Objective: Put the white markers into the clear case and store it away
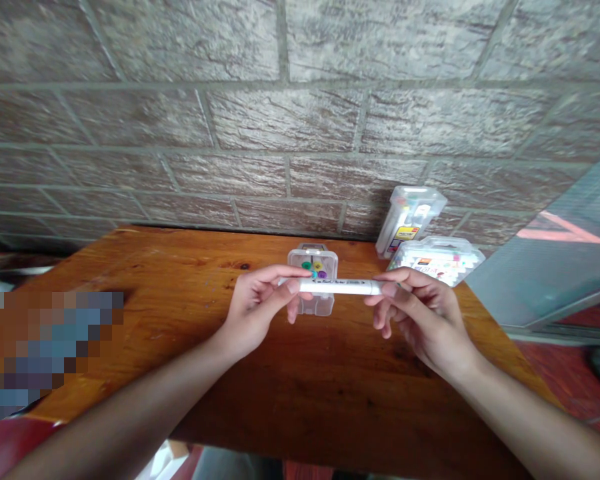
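Currently, I have both hands on one white marker point(343, 287), which runs along the nine-to-three line with dark lettering on its barrel. Through the head camera I see the left hand point(253, 303) at its nine o'clock end, thumb and forefinger pinching it. At three o'clock, the right hand point(433, 313) pinches the other end the same way, its lower fingers loosely curled beneath. The marker spans the gap between the hands, over the wooden table point(190, 273), and hides part of a small clear case point(325, 308) behind it.

Taking the marker as my dial's hub, with twelve toward the brick wall point(320, 120), that small case sits near eleven, with green, yellow, purple and blue round ends point(318, 265) showing inside. Farther off, between one and two, a tall clear case point(405, 212) stands near the wall. Just beside it, toward two, I make out a wide clear case point(437, 255) full of pale markers. Beyond, near three, a glass panel point(540, 273) bears a red shape point(565, 231).
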